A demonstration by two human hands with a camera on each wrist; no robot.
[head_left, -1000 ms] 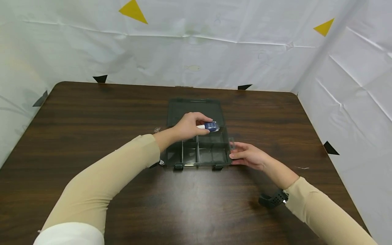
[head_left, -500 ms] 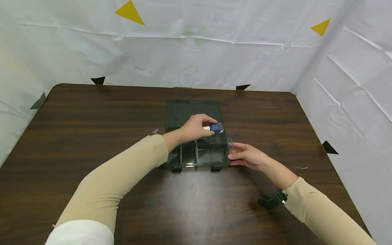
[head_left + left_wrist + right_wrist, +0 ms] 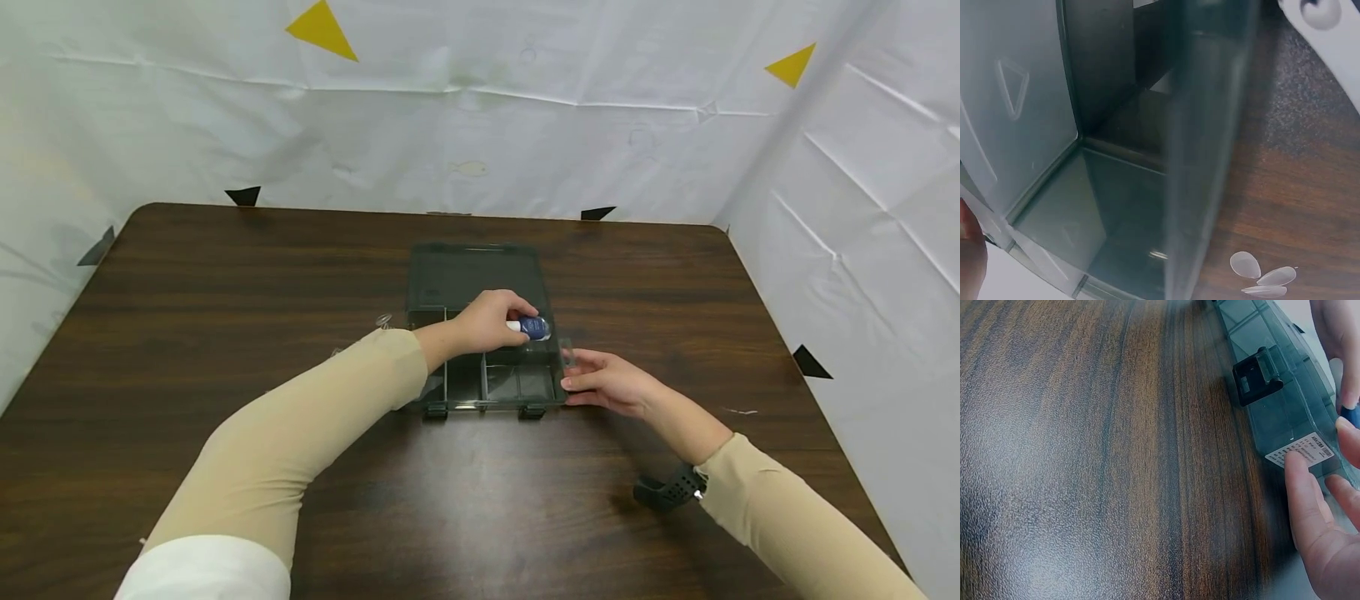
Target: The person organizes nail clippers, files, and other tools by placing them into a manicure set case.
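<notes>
A dark, see-through compartment box lies open at the middle of the wooden table, its lid laid flat behind it. My left hand pinches a small blue and white tube just above the box's right rear compartment. My right hand rests with straight fingers against the box's right side wall. The right wrist view shows those fingertips on the wall by a white label and a black latch. The left wrist view looks into the grey compartments.
White sheeting with yellow and black triangles walls the table at the back and on both sides. A black strap piece lies by my right wrist. A small clear bit lies left of the box, and pale flecks lie on the wood.
My left hand has carried the tube rightward and down, from over the box's hinge line to just above the right rear compartment. My right hand has stayed against the box's side.
</notes>
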